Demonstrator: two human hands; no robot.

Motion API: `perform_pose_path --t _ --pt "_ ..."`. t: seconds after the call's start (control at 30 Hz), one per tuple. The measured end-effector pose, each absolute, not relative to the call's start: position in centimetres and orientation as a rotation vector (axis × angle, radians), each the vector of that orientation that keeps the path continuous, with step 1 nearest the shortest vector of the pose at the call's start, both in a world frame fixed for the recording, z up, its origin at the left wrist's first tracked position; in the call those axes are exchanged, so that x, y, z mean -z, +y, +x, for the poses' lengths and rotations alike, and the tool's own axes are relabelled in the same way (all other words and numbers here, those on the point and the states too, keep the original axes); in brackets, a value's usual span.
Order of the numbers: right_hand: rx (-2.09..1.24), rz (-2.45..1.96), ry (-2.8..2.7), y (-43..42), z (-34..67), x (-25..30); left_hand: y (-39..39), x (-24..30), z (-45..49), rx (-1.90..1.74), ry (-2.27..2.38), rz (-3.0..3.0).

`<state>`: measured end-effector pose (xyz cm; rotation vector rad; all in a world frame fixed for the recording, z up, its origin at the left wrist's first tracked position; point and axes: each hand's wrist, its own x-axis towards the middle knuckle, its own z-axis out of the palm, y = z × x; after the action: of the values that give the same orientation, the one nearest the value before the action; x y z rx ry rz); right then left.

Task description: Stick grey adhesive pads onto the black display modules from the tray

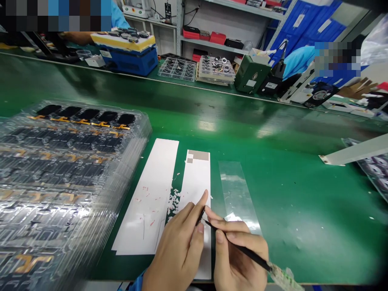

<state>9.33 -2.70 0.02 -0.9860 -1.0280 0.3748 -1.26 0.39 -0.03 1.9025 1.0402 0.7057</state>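
My left hand (182,242) is closed, pinching a small dark part (200,217) between thumb and fingers; most of the part is hidden. My right hand (242,254) grips a slim black fine-tipped tool (250,254), whose back end is wrapped in pale greenish tape. The tool's tip points at the dark part, close to my left thumb; whether they touch I cannot tell. Both hands are over a white strip (197,182) with grey patches at its far end. Left of it lie white sheets (148,194) with reddish bits and, between them, small white scraps (173,200).
Stacked clear trays (127,169) of black screen parts with orange flex cables fill the left. A clear film strip (238,190) lies right of my hands on the green table (303,194). A white bar (354,151) juts in from the right. Two people sit across.
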Motion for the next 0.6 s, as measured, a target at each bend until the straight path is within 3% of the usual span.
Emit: perform_pose_path --t 0.27,0.43,0.6 --pt "-0.518 -1.06 -1.019 -3.3 12.5 -1.8 0.5 -0.5 -1.3 -0.789 0.982 1.833" --pt "-0.772 -1.359 -1.528 -2.0 15.5 -4.8 0.9 -2.0 -1.5 -0.787 0.972 1.715" --pt "-1.105 -1.316 -1.803 3.7 15.2 -6.5 2.1 -3.9 -2.4 -0.794 0.957 1.545"
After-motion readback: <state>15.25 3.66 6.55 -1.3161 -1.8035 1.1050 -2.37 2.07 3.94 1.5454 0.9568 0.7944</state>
